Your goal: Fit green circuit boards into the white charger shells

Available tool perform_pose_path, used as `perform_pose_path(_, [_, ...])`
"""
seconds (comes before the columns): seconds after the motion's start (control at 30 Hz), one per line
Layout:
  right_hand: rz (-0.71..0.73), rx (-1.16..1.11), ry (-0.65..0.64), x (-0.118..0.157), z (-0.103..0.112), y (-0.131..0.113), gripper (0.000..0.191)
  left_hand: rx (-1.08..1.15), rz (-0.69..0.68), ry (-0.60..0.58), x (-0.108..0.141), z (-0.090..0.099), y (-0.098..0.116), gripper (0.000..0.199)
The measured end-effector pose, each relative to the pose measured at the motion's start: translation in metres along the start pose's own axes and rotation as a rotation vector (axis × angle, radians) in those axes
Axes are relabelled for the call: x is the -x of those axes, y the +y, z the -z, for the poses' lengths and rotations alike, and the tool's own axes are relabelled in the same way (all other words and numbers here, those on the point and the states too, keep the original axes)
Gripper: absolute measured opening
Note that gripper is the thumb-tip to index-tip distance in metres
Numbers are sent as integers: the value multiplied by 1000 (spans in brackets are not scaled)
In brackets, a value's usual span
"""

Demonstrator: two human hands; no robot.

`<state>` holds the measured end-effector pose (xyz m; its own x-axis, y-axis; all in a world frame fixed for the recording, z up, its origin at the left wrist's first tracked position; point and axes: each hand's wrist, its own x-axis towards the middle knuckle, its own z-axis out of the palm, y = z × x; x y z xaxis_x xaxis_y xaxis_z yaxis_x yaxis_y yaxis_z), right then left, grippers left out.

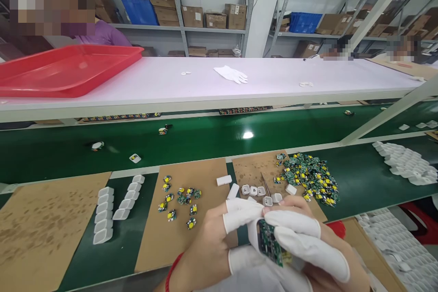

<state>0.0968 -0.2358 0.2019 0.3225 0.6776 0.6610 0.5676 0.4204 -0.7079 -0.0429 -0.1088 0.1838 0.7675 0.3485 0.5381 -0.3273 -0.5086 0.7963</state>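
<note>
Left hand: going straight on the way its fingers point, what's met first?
Likely the right hand: its white-covered fingers lie just ahead of the left hand, by the white case. Depth is unclear, so the two hands may be touching.

One head-worn camera looks forward and down from above the near side of the long, glossy green conveyor belt (205, 137). Nearest the lens, on this side of the belt, are the white-fingertipped left hand (217, 235) and right hand (323, 242); farthest, beyond the belt, stands grey metal shelving (214, 29).
</note>
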Motion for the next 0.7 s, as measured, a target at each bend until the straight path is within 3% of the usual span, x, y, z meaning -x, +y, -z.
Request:
perform_pose_path(0.1, [-18,-13,90,3,-7,5,24,33,22,20,-1,-1,0,42])
perform_pose_path(0.27, [137,-60,197,15,-18,14,34,40,47,9,0,-2,0,41])
perform_pose_path(0.43, [66,-86,108,13,-15,11,25,30,82,-26,1,0,2,41])
perform_pose_path(0.57, [158,-54,140,15,-16,10,32,-3,92,-53,0,0,4,32])
perform_pose_path(0.7, [207,-38,125,17,-17,10,37,-18,56,-80,0,0,5,38])
